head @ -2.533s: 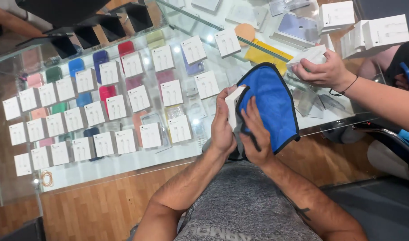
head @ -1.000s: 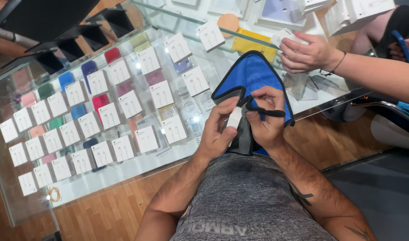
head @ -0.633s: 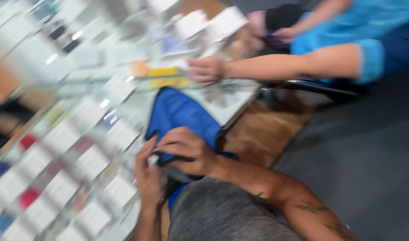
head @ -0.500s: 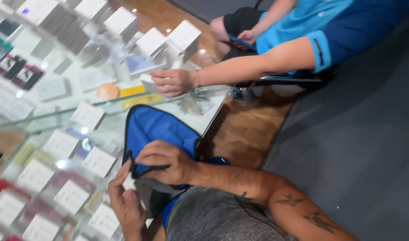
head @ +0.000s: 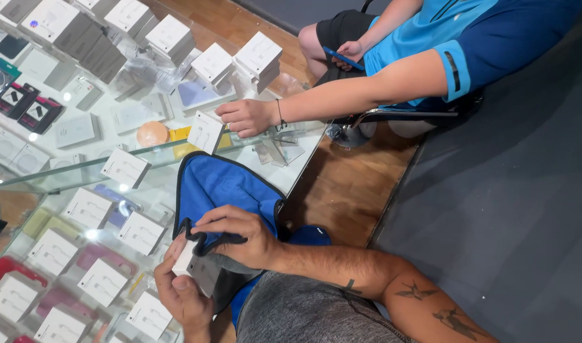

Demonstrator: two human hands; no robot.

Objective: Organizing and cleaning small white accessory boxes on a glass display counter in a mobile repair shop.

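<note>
- Low at seven o'clock, the left hand (head: pixel 182 292) cups a small white box (head: pixel 188 257) from beneath, fingers curled shut around it.
- Just at its two o'clock, the right hand (head: pixel 237 234) presses a blue cloth (head: pixel 222 187) onto the box, fingers bent and pinching the cloth's dark edge.
- Up at twelve o'clock, another person's hand (head: pixel 245 117) rests on the glass counter (head: pixel 298 162), touching a white box (head: pixel 205 132).
- Rows of white boxes (head: pixel 123 168) lie under the glass at nine o'clock.
</note>
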